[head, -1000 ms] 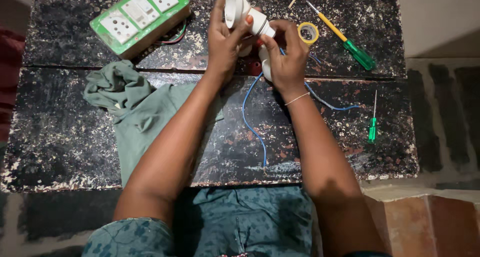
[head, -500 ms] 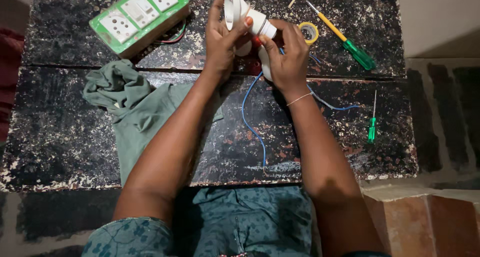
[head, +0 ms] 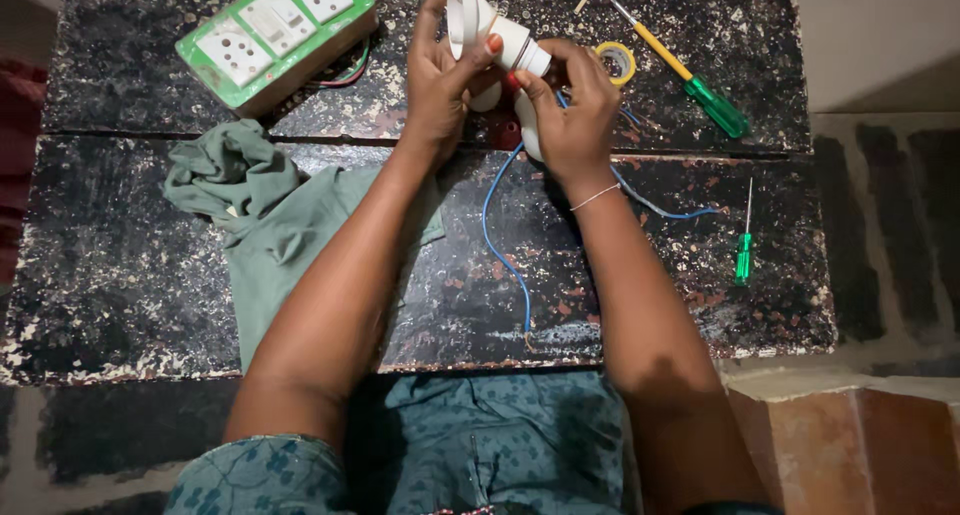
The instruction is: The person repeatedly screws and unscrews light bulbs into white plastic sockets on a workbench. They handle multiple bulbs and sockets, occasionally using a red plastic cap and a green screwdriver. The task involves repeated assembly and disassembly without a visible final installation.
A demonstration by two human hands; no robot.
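Both of our hands meet at about twelve o'clock in the head view, over the far plank of the worn black wooden table [head: 130, 305]. Our left hand [head: 445, 90] is closed around the white plastic lamp holder with its flared round base [head: 490, 30], thumb pressed along its neck and fingers curled behind it, holding it tilted above the tabletop. Our right hand [head: 570, 110] sits just at three o'clock of the left, its fingertips pinched on the holder's narrow end and its other fingers folded around a second white piece that we cannot make out fully. From under the hands a thin blue wire [head: 500, 255] trails toward six o'clock, its bare tip lying near the table's close edge; another blue strand runs off toward four o'clock. Just beyond the right hand lies a small roll of yellow tape [head: 618, 63], and at two o'clock a screwdriver with yellow shaft and green handle [head: 690, 80]. A slim green tester screwdriver [head: 743, 240] rests at three o'clock. At ten o'clock stands a green-edged switchboard with white sockets [head: 275, 35], and a crumpled grey-green cloth [head: 260, 225] lies at eight o'clock under our left forearm.
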